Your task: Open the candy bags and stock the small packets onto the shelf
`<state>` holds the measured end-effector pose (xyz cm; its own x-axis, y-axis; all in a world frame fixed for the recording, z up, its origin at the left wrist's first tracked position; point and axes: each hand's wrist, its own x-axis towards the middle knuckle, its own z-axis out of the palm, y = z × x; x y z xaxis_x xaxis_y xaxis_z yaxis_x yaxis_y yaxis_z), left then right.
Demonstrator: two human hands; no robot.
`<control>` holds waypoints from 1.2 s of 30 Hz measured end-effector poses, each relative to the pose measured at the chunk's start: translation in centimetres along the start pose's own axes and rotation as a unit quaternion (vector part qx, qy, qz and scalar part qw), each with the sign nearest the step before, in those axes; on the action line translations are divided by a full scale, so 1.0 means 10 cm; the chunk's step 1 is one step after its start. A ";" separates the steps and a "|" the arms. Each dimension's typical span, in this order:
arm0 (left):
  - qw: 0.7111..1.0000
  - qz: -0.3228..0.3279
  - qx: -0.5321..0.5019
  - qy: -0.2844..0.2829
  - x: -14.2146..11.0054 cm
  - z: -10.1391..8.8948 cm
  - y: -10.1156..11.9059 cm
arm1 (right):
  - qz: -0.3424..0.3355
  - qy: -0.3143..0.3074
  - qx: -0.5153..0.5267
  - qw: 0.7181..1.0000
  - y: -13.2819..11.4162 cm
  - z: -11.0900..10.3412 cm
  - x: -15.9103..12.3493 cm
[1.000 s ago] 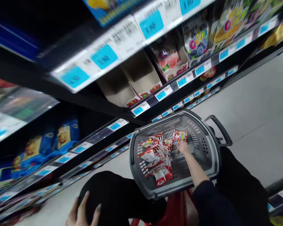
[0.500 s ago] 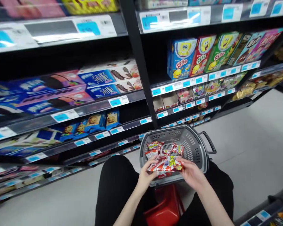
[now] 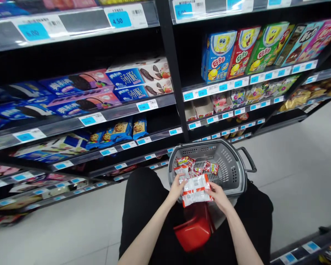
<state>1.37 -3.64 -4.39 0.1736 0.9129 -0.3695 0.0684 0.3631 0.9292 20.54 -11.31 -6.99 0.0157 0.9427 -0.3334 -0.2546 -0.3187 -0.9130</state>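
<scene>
Between both hands, over the near side of a grey shopping basket (image 3: 223,165), is a red and white snack packet (image 3: 196,191), its pale printed back turned up toward me. My left hand (image 3: 177,188) grips the packet's left edge, thumb and fingers closed on it. At the opposite edge, my right hand (image 3: 218,195) pinches it. Several small red packets lie in the basket, among them one at the left (image 3: 183,161) and one near the middle (image 3: 211,167). My hands and the held packet hide part of the basket's near side.
Black shelves with boxed biscuits (image 3: 142,82), blue cookie packs (image 3: 123,129) and cartoon snack boxes (image 3: 220,55) stand ahead. The basket's dark handle (image 3: 249,160) sticks out to the right. A red plastic object (image 3: 194,232) is between my black-clad legs. Another shelf edge (image 3: 300,252) is at lower right.
The packet has been turned over: its red front with yellow lettering showed before, and now its pale back faces up. Both hands keep hold of it. The view has shifted slightly.
</scene>
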 end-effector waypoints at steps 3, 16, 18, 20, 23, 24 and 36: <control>0.982 -0.072 -0.175 -0.015 -0.05 0.06 -0.05 | -0.007 0.006 0.126 0.992 0.00 0.05 0.06; 0.993 -0.007 -0.073 -0.092 -0.01 0.04 -0.02 | -0.089 0.114 -0.113 0.983 -0.05 -0.03 0.13; 0.997 0.000 -0.009 -0.076 -0.02 0.03 -0.02 | -0.101 0.124 -0.140 0.977 -0.06 -0.02 0.14; 0.997 0.010 0.051 -0.059 -0.04 0.04 0.00 | -0.098 0.123 -0.140 0.978 -0.06 0.00 0.14; 0.993 0.037 0.110 -0.031 -0.05 0.04 0.00 | -0.099 0.123 -0.164 0.974 -0.03 0.05 0.16; 0.991 0.044 0.123 -0.022 -0.05 0.05 0.00 | -0.098 0.127 -0.176 0.971 -0.02 0.06 0.17; 0.997 0.000 -0.072 -0.042 0.02 0.04 -0.07 | -0.032 0.096 -0.025 0.995 -0.04 0.06 0.17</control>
<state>1.75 -3.84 -5.12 0.2560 0.8961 -0.3625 -0.0721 0.3917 0.9173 20.06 -9.57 -7.06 0.2157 0.9267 -0.3077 -0.1984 -0.2669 -0.9431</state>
